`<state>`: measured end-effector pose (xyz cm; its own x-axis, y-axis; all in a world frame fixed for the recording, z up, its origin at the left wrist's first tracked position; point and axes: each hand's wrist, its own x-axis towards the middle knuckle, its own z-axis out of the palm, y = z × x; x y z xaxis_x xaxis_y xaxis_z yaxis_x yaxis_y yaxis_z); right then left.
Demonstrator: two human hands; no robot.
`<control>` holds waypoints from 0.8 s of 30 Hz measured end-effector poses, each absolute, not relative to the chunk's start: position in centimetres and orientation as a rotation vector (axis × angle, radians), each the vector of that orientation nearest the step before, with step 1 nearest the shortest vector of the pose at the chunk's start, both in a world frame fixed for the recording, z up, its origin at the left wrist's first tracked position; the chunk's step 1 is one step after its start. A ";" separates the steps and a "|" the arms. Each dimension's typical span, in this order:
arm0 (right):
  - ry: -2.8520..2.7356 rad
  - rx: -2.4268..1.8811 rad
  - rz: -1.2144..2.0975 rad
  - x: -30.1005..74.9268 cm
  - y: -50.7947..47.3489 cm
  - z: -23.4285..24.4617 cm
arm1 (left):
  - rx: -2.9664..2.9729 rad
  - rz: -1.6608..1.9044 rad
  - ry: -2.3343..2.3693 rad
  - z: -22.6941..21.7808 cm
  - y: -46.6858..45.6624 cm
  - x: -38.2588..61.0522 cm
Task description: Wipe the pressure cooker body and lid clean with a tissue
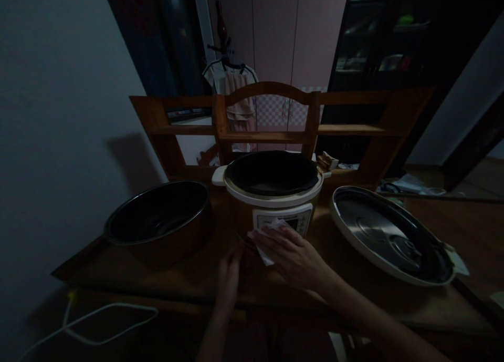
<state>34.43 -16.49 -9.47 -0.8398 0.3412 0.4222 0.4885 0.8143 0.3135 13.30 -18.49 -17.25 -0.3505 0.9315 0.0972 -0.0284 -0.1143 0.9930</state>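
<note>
A white electric rice cooker (271, 200) stands in the middle of the wooden table, its top uncovered and dark inside. My right hand (293, 254) presses a crumpled white tissue or cloth (266, 257) against the cooker's front control panel (305, 220), hiding part of the display. Low in front of the cooker, to the left of the tissue, is my left hand (229, 272). Its fingers are curled, and a thin edge shows by them; the dim light hides what they hold, if anything. At the left sits a dark inner pot (157, 241).
A round lid (374, 225) lies at the right, its metal inner side up. Behind the cooker rises a wooden shelf frame (268, 136), with a small brown-and-white object (327, 161) near it. A white cable (114, 305) loops at the front left.
</note>
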 end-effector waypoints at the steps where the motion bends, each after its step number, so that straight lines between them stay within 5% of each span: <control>1: -2.677 -0.619 -0.583 35.0 -16.5 -10.0 | 1.061 1.575 1.376 -17.3 -18.5 13.3; 24: -2.512 -0.631 -0.743 34.5 -16.0 -11.5 | 1.087 1.536 1.330 -18.0 -18.6 13.0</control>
<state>34.51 -15.97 -11.52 -0.7976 0.2956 0.5258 0.5342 0.7511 0.3880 13.02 -18.60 -18.02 -0.2979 0.9498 0.0957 -0.0409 -0.1129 0.9928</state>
